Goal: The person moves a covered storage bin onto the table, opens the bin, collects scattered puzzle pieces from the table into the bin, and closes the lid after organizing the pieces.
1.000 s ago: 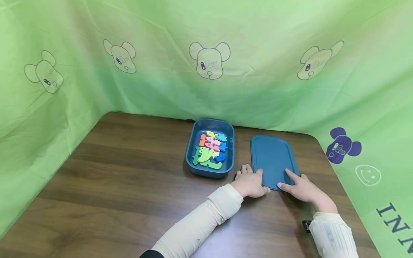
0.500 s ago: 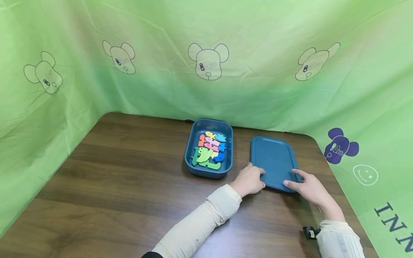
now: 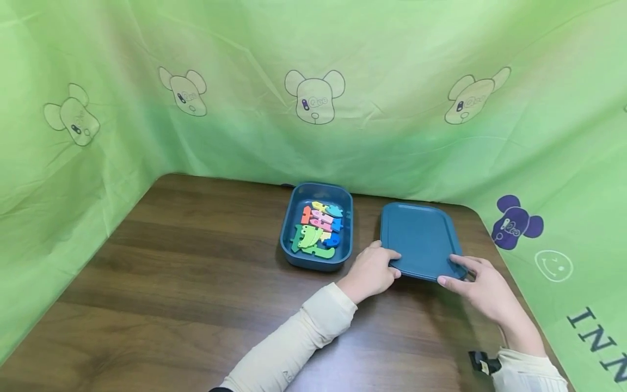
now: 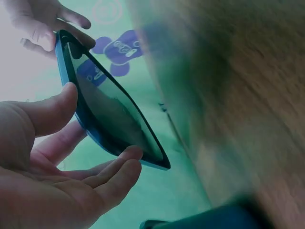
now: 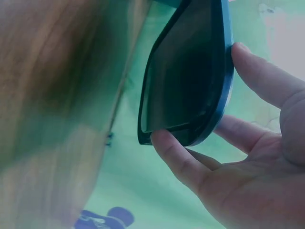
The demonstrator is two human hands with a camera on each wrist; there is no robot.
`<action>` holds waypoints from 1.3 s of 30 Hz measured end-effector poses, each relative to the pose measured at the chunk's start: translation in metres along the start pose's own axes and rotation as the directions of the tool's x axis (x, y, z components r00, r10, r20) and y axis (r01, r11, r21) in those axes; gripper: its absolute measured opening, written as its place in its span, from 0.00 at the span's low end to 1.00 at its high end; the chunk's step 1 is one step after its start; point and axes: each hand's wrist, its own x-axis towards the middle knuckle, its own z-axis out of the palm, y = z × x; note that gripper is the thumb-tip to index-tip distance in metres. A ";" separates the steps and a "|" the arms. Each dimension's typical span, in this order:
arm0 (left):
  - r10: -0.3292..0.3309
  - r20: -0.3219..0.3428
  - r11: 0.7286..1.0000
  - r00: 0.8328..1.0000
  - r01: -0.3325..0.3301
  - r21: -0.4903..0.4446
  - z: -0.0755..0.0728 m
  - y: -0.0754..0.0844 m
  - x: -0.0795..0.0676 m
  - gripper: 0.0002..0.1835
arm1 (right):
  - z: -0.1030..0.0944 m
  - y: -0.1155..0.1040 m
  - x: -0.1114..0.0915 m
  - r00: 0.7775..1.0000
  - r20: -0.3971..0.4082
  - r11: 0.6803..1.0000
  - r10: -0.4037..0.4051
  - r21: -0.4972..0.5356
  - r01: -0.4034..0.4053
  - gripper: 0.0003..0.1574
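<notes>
A flat blue lid [image 3: 418, 239] with rounded corners is held off the table between both hands. My left hand [image 3: 370, 270] grips its near left corner, thumb on the edge and fingertips on the underside in the left wrist view. The near right corner is pinched by my right hand [image 3: 490, 286], its thumb at the near edge and fingers along the side. To the left stands a matching blue box [image 3: 289, 258] without a cover. Inside it lie several colourful flat toy pieces, among them a green crocodile shape [image 3: 310, 236].
The brown wooden table [image 3: 186, 272] carries the box near its back edge. A green printed curtain [image 3: 245, 130] hangs close behind the table and along both sides. A small black device [image 3: 482, 362] is worn at the right wrist.
The lid has come up off the table, its near edge rising first. Both hands have gone from touching its near corners to gripping them. The box has stayed in place.
</notes>
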 end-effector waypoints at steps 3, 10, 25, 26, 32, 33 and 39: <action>-0.009 -0.015 1.000 1.000 0.009 -0.026 -0.010 -0.001 -0.007 0.20 | 0.003 -0.011 -0.001 0.998 -0.040 0.999 -0.046 -0.025 0.045 0.51; -0.013 -0.035 0.999 0.999 0.012 -0.034 -0.030 -0.009 -0.018 0.21 | 0.010 -0.035 0.001 0.982 -0.149 0.993 -0.117 -0.045 0.112 0.44; -0.050 -0.034 0.998 0.998 0.049 -0.025 -0.078 -0.068 -0.043 0.22 | 0.060 -0.087 0.026 0.962 -0.213 0.980 -0.173 0.056 0.188 0.27; -0.056 -0.036 0.998 0.998 0.055 -0.029 -0.080 -0.073 -0.044 0.22 | 0.064 -0.091 0.028 0.965 -0.203 0.981 -0.168 0.065 0.185 0.27; -0.070 -0.052 0.997 0.996 0.070 -0.010 -0.092 -0.100 -0.056 0.21 | 0.090 -0.109 0.041 0.978 -0.137 0.980 -0.159 0.098 0.173 0.27; -0.068 -0.058 0.998 0.996 0.068 -0.004 -0.094 -0.104 -0.058 0.21 | 0.093 -0.112 0.043 0.979 -0.130 0.980 -0.159 0.099 0.172 0.27; -0.084 -0.068 0.996 0.994 0.085 0.002 -0.107 -0.121 -0.068 0.21 | 0.112 -0.127 0.050 0.983 -0.100 0.980 -0.151 0.116 0.162 0.26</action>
